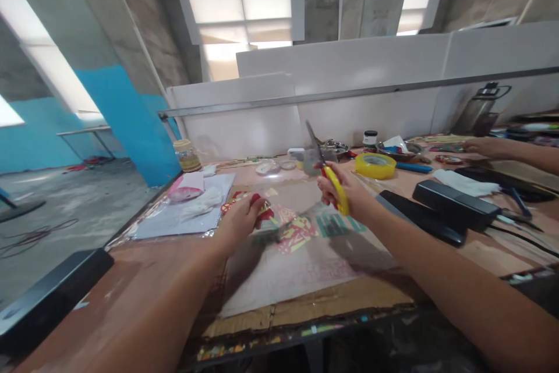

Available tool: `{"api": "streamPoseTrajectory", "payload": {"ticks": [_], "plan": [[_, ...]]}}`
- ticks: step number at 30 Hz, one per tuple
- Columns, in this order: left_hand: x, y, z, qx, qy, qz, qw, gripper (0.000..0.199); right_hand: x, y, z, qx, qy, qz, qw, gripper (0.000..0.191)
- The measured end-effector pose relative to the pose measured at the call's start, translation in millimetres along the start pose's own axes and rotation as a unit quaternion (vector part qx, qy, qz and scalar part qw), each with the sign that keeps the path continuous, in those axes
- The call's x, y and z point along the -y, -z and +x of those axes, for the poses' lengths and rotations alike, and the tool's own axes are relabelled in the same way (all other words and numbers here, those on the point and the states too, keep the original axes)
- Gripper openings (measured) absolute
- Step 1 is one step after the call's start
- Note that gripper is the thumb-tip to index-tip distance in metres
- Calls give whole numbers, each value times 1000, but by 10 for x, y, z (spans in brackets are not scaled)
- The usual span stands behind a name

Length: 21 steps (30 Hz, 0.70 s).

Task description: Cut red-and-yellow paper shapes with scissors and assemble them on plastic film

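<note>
Right hand (345, 191) is clamped on yellow-handled scissors (325, 172), blades raised clear; left hand (244, 219) pinches a small red piece (262, 210); printed sheet (301, 233) appears largely uncut.

Cluttered table (144, 280) under cardboard sheet (305, 312)

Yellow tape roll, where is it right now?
In the head view, the tape roll lies on the table's far right side, just beyond the right hand holding the scissors, near a small bowl.

scissors (328, 170): yellow-handled, blades up, tilted left, raised above cardboard sheet (305, 309) | small red-and-yellow piece (261, 210): pinched, left of scissors, just over the sheet
</note>
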<state>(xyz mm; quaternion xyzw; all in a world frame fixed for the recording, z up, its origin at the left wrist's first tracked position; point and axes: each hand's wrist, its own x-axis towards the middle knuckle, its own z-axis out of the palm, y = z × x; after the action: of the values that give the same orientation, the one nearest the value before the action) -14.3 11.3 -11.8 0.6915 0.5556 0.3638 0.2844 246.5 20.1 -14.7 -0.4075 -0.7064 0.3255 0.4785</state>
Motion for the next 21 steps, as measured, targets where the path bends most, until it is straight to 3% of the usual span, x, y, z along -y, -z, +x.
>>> {"api": "streamPoseTrajectory", "payload": {"ticks": [3,5,8,15,18,21], "plan": [[15,164,44,-91,-26,-19,995,38,172,-173,-206,129,-24,272,953,51],[39,248,76,-157,-39,-34,986,40,213,-300,-338,212,-11,315,925,59],[86,331,117,-229,-53,-62,970,44,218,-425,-461,304,-24,290,907,70],[53,468,77,-277,-70,-101,953,48,233,-426,-461,330,-89,237,909,85],[-24,518,29,-282,-70,-123,949,47,188,-402,-425,305,-111,190,926,92],[-83,525,-5,-276,-69,-116,952,47,149,-391,-419,286,-89,110,948,86]]}}
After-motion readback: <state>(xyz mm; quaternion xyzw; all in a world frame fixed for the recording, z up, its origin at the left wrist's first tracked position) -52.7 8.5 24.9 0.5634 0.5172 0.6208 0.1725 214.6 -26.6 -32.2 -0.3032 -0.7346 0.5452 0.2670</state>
